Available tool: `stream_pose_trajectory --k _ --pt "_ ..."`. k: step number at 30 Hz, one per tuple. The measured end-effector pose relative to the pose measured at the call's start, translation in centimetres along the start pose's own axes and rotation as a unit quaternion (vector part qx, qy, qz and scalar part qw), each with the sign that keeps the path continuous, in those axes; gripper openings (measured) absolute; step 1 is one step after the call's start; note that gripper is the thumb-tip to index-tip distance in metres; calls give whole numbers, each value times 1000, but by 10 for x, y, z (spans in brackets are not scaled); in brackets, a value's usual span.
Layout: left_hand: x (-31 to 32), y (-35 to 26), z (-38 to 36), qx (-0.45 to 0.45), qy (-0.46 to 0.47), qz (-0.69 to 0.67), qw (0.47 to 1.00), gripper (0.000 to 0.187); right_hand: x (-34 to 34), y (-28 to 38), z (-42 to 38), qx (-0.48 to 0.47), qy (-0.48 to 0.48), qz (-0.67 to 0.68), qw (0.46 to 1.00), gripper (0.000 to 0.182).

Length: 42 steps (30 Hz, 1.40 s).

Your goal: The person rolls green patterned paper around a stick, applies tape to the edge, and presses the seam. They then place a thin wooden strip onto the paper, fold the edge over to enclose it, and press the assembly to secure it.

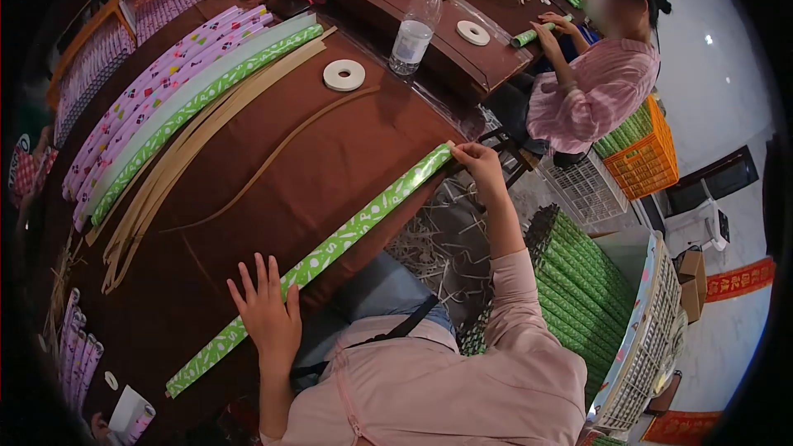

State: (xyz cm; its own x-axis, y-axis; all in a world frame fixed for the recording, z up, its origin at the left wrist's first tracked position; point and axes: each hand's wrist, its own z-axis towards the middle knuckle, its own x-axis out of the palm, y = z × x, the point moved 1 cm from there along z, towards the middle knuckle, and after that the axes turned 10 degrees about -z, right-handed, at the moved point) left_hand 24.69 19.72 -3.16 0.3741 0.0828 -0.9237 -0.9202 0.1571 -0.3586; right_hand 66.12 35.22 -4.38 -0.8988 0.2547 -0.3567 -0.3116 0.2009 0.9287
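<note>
A long green roll of patterned paper [351, 231] with white figures lies slantwise along the near edge of the brown table. My left hand [271, 314] rests flat with fingers spread, its thumb by the lower half of the roll. At the far upper end, my right hand [481, 167] pinches the roll's tip between thumb and fingers; a small tan bit shows there. Beyond the roll, a single tan strip [273, 157] curves over the tabletop, near a bundle of tan strips [194, 144]. A white tape roll [344, 75] lies farther back.
Another green roll [206, 111] and several pink patterned rolls [157, 99] lie at left. A plastic bottle [415, 29] stands at the back. A co-worker [595, 91] handles a short green roll at right. Crates of green rolls [570, 297] stand beside me.
</note>
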Motion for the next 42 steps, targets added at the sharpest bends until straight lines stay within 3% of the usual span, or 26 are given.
stream_pose_trajectory --k 2,5,9,11,12,17,20,24,42 --pt "1 0 -1 -2 -14 6 1000 53 -9 -7 4 -16 1 -9 1000 19" --pt "2 0 -1 3 -20 9 1000 53 -19 -12 7 -58 -111 -107 986 20" --pt "3 -1 -3 4 -17 15 1000 53 5 3 -8 -163 -185 -65 967 19" --pt "3 -2 -4 7 -24 13 1000 53 33 25 -34 -195 -152 -141 959 17" --pt "4 -2 -4 11 -23 13 1000 53 50 39 -49 -322 -175 -194 910 19" --pt "4 -2 -4 5 -20 22 1000 53 121 69 -102 -538 10 -332 775 46" --pt "3 -2 -4 12 -23 26 999 52 149 69 -121 -555 126 -366 737 64" --pt "1 -1 -1 5 -7 28 1000 49 166 62 -130 -582 187 -344 712 65" --pt "1 5 4 5 7 12 1000 46 106 42 -102 -544 88 -493 673 63"
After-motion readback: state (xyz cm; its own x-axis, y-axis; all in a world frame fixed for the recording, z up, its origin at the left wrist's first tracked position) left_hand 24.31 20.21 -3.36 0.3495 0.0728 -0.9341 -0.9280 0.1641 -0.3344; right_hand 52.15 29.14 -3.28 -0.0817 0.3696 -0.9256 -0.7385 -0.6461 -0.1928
